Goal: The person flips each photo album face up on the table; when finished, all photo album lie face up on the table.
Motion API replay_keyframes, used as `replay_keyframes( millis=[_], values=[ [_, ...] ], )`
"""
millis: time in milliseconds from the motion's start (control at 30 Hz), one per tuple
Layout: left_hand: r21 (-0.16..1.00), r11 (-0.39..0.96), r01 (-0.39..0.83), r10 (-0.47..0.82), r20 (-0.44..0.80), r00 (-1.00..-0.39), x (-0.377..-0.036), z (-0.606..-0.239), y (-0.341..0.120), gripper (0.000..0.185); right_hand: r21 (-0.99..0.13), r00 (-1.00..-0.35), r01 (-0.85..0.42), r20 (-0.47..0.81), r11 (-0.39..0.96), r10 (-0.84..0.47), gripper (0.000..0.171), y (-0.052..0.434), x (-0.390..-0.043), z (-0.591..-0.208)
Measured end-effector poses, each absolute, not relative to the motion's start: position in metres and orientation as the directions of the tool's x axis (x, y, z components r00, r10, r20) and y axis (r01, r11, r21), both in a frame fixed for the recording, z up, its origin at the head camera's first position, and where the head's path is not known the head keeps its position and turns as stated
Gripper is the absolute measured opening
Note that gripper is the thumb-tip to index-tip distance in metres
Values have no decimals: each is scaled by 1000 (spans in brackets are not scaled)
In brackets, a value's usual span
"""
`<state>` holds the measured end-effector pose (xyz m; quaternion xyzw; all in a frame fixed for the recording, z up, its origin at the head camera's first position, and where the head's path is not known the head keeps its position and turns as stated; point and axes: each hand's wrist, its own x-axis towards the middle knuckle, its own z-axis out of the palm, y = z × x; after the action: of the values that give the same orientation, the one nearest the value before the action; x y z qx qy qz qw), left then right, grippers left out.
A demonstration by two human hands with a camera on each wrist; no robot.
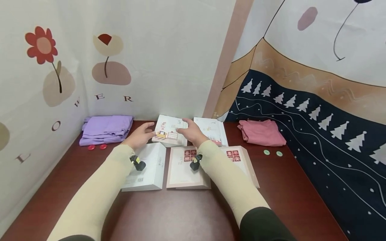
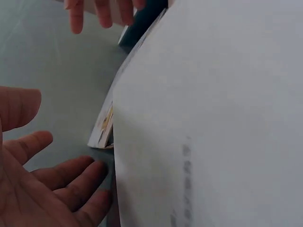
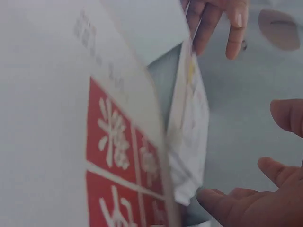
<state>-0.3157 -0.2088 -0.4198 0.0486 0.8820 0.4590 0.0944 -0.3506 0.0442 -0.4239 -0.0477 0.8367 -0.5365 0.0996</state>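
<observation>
A white wedge-shaped item with a colourful house drawing, like a desk calendar (image 1: 166, 124), stands in the back row in the head view. My left hand (image 1: 140, 135) is at its left side and my right hand (image 1: 193, 132) reaches over its right part. Both hands have spread fingers and hold nothing; whether fingertips touch the calendar I cannot tell. Below the left hand stands a plain white wedge-shaped item (image 1: 147, 172). Beneath the right forearm are two cream-and-pink ones with red character squares, the left calendar (image 1: 179, 172) and the right calendar (image 1: 242, 165), partly covered by the sleeve.
Another white illustrated calendar (image 1: 215, 129) stands at the back right. Folded purple cloth (image 1: 105, 130) lies back left by two red buttons (image 1: 103, 146). Folded pink cloth (image 1: 261, 133) lies right, near two green buttons (image 1: 266, 152). Printed fabric (image 1: 169, 60) hangs behind the brown table (image 1: 169, 214).
</observation>
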Motion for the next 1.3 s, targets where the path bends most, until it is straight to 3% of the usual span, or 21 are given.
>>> replay_keyframes(
  millis=[200, 433, 733, 967, 1300],
  values=[
    [826, 559, 78, 172, -23, -985, -281, -417, -224, 63, -910, -955, -45, -82, 412, -286, 70, 47, -321, -410],
    [829, 554, 77, 142, -4, -990, -237, -417, -244, 61, -914, -918, -88, -79, 396, -388, 71, 43, -276, -409],
    [780, 625, 0, 119, -96, -988, -201, -433, -272, 64, -918, -850, -106, -117, 383, -514, 72, 32, -235, -416],
    [755, 644, -126, 103, -248, -963, -188, -441, -283, 69, -898, -825, -105, -161, 426, -542, 73, 20, -217, -418],
    [807, 556, -200, 193, -359, -913, -179, -441, -287, 75, -914, -764, 56, -299, 402, -572, 78, 8, -206, -428]
  ],
)
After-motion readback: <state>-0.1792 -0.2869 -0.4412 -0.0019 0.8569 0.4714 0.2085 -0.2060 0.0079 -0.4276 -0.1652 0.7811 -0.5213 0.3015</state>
